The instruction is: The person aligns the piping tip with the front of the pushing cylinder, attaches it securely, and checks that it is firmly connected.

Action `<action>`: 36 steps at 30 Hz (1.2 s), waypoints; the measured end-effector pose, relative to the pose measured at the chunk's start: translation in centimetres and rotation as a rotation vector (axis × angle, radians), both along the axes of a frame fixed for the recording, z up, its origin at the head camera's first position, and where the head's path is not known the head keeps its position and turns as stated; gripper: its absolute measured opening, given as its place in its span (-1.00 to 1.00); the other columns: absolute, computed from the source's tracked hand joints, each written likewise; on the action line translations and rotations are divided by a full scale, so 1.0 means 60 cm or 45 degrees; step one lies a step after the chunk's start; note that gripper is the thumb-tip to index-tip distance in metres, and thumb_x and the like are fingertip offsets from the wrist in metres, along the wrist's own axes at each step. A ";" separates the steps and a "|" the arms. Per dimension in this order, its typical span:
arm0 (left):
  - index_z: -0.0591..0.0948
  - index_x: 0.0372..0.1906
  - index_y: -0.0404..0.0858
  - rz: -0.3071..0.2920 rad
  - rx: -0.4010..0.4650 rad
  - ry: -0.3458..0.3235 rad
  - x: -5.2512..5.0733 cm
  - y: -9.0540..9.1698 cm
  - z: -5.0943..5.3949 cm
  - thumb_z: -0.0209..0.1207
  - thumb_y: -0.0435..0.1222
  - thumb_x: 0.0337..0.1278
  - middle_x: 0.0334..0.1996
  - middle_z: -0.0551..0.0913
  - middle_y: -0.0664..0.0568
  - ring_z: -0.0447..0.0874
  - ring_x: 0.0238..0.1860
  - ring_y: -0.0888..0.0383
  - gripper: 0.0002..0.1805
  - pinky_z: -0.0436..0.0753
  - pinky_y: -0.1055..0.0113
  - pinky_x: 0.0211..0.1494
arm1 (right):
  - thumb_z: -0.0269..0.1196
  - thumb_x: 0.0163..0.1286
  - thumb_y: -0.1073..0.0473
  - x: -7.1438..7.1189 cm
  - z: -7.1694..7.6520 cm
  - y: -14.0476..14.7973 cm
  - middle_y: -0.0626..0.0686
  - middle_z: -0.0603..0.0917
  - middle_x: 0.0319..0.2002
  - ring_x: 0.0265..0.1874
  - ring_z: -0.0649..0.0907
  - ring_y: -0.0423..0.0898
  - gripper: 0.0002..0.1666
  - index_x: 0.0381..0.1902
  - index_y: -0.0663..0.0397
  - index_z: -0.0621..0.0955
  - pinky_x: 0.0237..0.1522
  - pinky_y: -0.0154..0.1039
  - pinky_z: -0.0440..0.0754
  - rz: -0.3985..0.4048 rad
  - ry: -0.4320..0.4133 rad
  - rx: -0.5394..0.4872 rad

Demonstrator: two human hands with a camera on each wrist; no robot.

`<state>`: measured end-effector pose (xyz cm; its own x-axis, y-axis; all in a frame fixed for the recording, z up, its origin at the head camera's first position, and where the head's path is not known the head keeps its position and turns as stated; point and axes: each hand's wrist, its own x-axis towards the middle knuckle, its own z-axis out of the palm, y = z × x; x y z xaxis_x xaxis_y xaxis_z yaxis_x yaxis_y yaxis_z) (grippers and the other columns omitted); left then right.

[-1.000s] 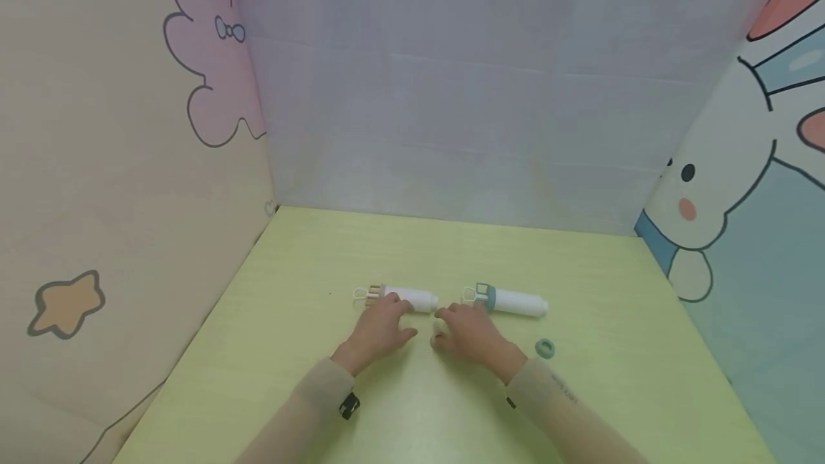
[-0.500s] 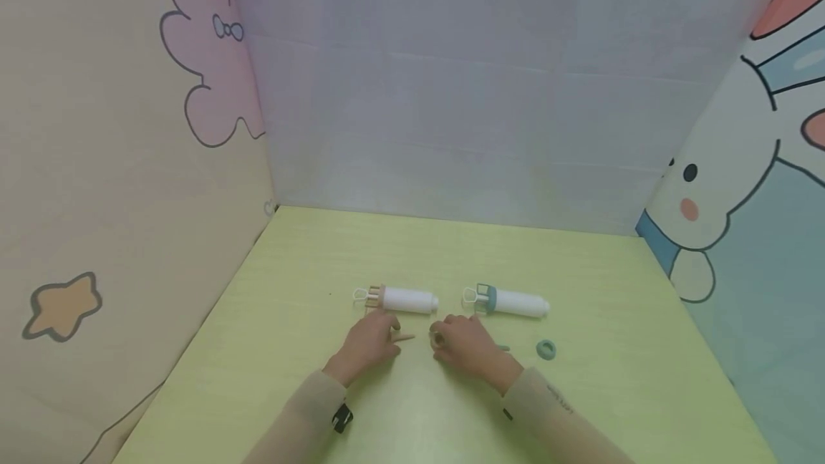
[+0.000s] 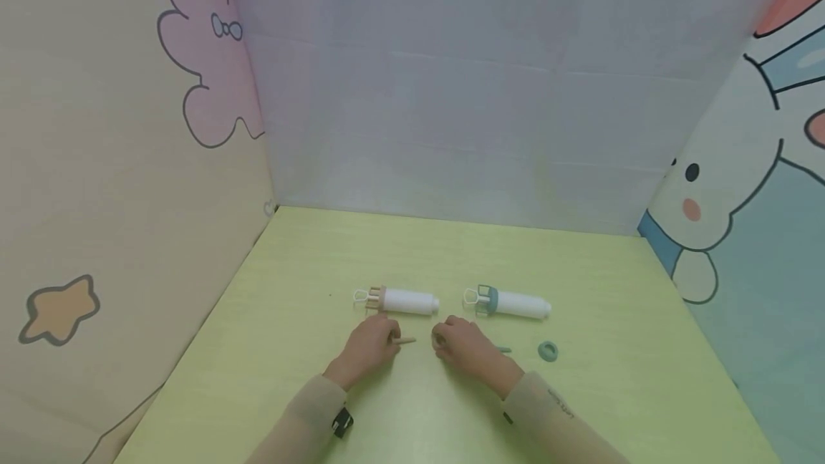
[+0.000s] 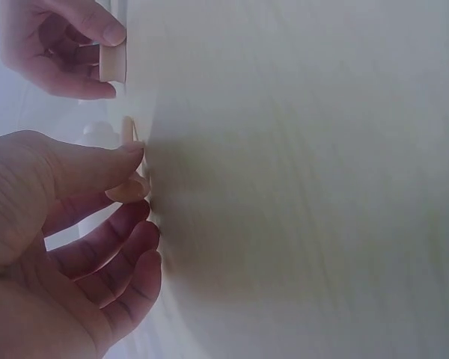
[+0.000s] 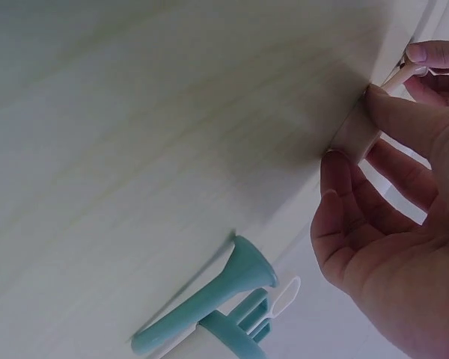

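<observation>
White barrels identify two syringes beyond the hands: the beige-collared syringe (image 3: 409, 301) at left and the teal-collared syringe (image 3: 520, 304) at right. Both lie on the pale yellow table (image 3: 412, 414), loop handles pointing left. Nearer, we locate the left hand (image 3: 369, 346), which pinches a beige nozzle (image 3: 406, 341) between thumb and fingers. The head view gives us only the narrow tip, directed right; the left wrist view adds the flared base at the fingertips. The right hand (image 3: 473, 353) grips a beige ring (image 4: 112, 63). Its fingers cover most of the ring in the head view; the left wrist view exposes the side wall. Nozzle and ring are near each other but apart. Right of the gripping fingers we find a teal nozzle (image 5: 202, 297): the head view shows only a short end beside the wrist, whereas the right wrist view presents the body, flared at one end, lying on the table. Farther right lies a teal ring (image 3: 548, 351), which we see in the head view alone.
</observation>
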<state>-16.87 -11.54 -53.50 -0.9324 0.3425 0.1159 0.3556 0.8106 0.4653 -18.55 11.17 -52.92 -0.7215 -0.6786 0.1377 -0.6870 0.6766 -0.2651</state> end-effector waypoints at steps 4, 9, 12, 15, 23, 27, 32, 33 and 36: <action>0.68 -0.37 -0.23 -0.010 -0.002 0.008 0.001 0.002 -0.001 0.37 -0.36 -0.07 -0.50 0.51 0.15 0.45 -0.43 0.20 -0.89 0.49 0.27 -0.34 | 0.37 0.18 0.26 0.001 0.001 0.002 -0.08 0.49 -0.41 -0.41 0.50 -0.17 -0.80 -0.22 0.10 0.61 -0.33 -0.25 0.52 0.032 -0.038 -0.062; 0.68 -0.34 -0.23 -0.018 0.010 0.025 0.001 0.006 0.001 0.35 -0.37 -0.05 -0.46 0.57 0.12 0.50 -0.40 0.18 -0.89 0.52 0.24 -0.28 | 0.37 0.18 0.28 0.001 0.005 0.006 -0.03 0.55 -0.37 -0.38 0.53 -0.13 -0.74 -0.15 0.17 0.62 -0.29 -0.23 0.53 0.037 -0.060 -0.120; 0.68 -0.34 -0.24 -0.038 0.034 0.063 0.000 0.009 0.004 0.33 -0.39 -0.03 -0.43 0.61 0.07 0.54 -0.36 0.14 -0.91 0.54 0.20 -0.22 | 0.36 0.19 0.28 0.001 0.009 0.007 0.01 0.59 -0.35 -0.36 0.57 -0.10 -0.73 -0.13 0.20 0.62 -0.26 -0.20 0.55 0.035 -0.078 -0.170; 0.68 -0.34 -0.25 -0.059 0.056 0.110 -0.002 0.012 0.005 0.31 -0.40 0.00 -0.40 0.65 0.04 0.58 -0.30 0.09 -0.92 0.55 0.17 -0.17 | 0.33 0.22 0.29 0.001 0.015 0.007 0.05 0.64 -0.32 -0.33 0.61 -0.07 -0.76 -0.15 0.22 0.63 -0.23 -0.16 0.56 0.030 -0.107 -0.225; 0.69 -0.30 -0.26 -0.090 0.106 0.137 -0.009 0.020 0.009 0.30 -0.39 0.01 -0.34 0.67 0.02 0.60 -0.24 0.07 -0.90 0.55 0.17 -0.13 | 0.29 0.25 0.32 -0.001 0.021 0.009 0.05 0.62 -0.22 -0.29 0.65 -0.07 -0.76 -0.10 0.18 0.58 -0.23 -0.22 0.59 -0.037 -0.207 -0.327; 0.69 -0.30 -0.25 -0.084 0.101 0.151 -0.010 0.027 0.012 0.32 -0.39 0.00 -0.35 0.66 0.04 0.57 -0.26 0.10 -0.89 0.54 0.20 -0.15 | 0.30 0.25 0.32 -0.001 0.023 0.009 0.05 0.59 -0.19 -0.25 0.67 -0.04 -0.74 -0.09 0.16 0.56 -0.23 -0.27 0.60 -0.055 -0.270 -0.376; 0.70 -0.31 -0.26 -0.090 0.105 0.147 -0.010 0.041 0.017 0.33 -0.38 -0.01 -0.36 0.65 0.05 0.56 -0.28 0.12 -0.89 0.54 0.23 -0.16 | 0.32 0.23 0.34 0.001 0.028 0.008 0.07 0.61 -0.17 -0.27 0.67 -0.01 -0.72 -0.10 0.17 0.56 -0.26 -0.26 0.60 -0.051 -0.285 -0.398; 0.70 -0.31 -0.26 -0.095 0.104 0.151 -0.010 0.043 0.017 0.33 -0.38 -0.02 -0.36 0.65 0.05 0.56 -0.27 0.12 -0.89 0.54 0.24 -0.15 | 0.33 0.23 0.34 0.002 0.028 0.008 0.07 0.61 -0.17 -0.28 0.67 -0.01 -0.72 -0.10 0.17 0.56 -0.26 -0.26 0.60 -0.051 -0.280 -0.398; 0.70 -0.32 -0.26 -0.104 0.121 0.172 -0.010 0.050 0.017 0.34 -0.39 -0.04 -0.36 0.66 0.05 0.57 -0.31 0.15 -0.89 0.54 0.27 -0.18 | 0.33 0.23 0.34 0.002 0.027 0.008 0.07 0.62 -0.18 -0.30 0.67 -0.03 -0.73 -0.11 0.16 0.56 -0.27 -0.26 0.60 -0.044 -0.255 -0.394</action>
<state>-17.49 -8.55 -52.49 -0.8756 0.3981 0.2734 0.4829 0.7312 0.4818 -18.45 11.64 -51.28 -0.7765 -0.6019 0.1866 -0.5791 0.5649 -0.5879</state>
